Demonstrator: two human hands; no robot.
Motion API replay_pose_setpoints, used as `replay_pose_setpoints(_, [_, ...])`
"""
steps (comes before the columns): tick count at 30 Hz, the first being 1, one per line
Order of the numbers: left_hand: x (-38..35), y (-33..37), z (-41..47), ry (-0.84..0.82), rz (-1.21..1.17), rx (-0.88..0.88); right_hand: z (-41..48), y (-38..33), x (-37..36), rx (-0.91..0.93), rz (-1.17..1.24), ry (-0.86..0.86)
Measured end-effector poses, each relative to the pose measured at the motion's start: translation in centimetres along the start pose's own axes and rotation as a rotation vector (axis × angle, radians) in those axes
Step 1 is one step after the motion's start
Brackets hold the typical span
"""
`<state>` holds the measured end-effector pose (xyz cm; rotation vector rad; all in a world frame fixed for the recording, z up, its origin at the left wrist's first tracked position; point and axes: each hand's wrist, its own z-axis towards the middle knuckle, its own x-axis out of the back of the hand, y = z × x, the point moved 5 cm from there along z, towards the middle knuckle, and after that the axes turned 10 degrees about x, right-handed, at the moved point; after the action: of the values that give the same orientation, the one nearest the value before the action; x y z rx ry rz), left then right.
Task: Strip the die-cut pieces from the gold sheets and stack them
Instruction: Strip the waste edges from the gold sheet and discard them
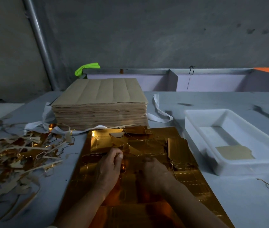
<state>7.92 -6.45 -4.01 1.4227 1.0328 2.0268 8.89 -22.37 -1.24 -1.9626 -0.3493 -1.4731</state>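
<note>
The gold sheet [188, 180] lies flat on the desk [229, 203] in the lower centre of the frame. It is shiny like a mirror, with dotted cut lines. Loose die-cut pieces [176, 145] are heaped on its upper part. The left hand [109, 168] has its fingers curled and pinches the gold sheet near the middle. The right hand [155, 175] rests on it just beside, but it is blurred and its grip cannot be told. One cut piece [234, 152] lies in the white tray [229, 116] at the right.

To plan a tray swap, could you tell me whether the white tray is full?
Nearly empty: the white tray holds only a thin tan stack at its near end.
</note>
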Motion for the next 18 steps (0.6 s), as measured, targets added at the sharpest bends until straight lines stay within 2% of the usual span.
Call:
replay_pose_setpoints(5, [-0.02, -0.01, 0.02, -0.001, 0.006, -0.003, -0.12, -0.63, -0.45, 0.045, -0.123, 0.025])
replay_pose_setpoints(18, [0.13, 0.27, -0.18, -0.011, 0.049, 0.051, 0.10, -0.86, -0.26, 0.065, -0.109, 0.043])
